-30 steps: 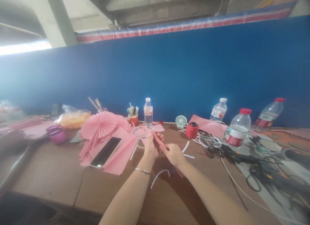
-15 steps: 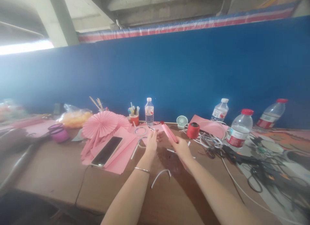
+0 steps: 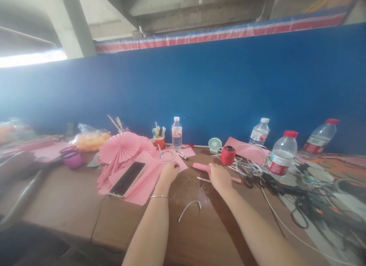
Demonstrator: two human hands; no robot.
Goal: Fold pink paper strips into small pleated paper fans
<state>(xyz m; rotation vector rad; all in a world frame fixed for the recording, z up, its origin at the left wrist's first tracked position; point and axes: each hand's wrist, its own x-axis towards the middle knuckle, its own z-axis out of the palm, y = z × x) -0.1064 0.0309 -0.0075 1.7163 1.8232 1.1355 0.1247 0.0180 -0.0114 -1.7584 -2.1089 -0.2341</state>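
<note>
Head view: brown tabletop (image 3: 114,226); landmark is the rectangular phone with a black glass screen (image 3: 127,179).
Right hand: positioned well to the right of the phone; fingers (image 3: 213,170) closed around the narrow folded bundle of pink paper (image 3: 201,166).
Pink bundle: right of the phone, across the right hand (image 3: 220,177); pink paper shows at both sides of the grip. Contact with the tabletop cannot be told.
Left hand: just right of the phone, at the edge of the flat pink paper sheets (image 3: 147,182); the fingers of the left hand (image 3: 170,171) appear curled inward. Whether they hold anything cannot be told.
Bracelet: thin silver-coloured metal band (image 3: 159,197) on the left wrist, right of the phone.
White strip: narrow curved piece (image 3: 187,208), right of the phone and nearer the wearer.
Pleated rosette: round pink folded-paper fan (image 3: 118,147), beyond the phone.
White-capped bottle: clear plastic cylinder with a label (image 3: 177,140), beyond the phone and to its right.
Red item: rounded, dark-topped cylinder (image 3: 228,156), well right of the phone.
</note>
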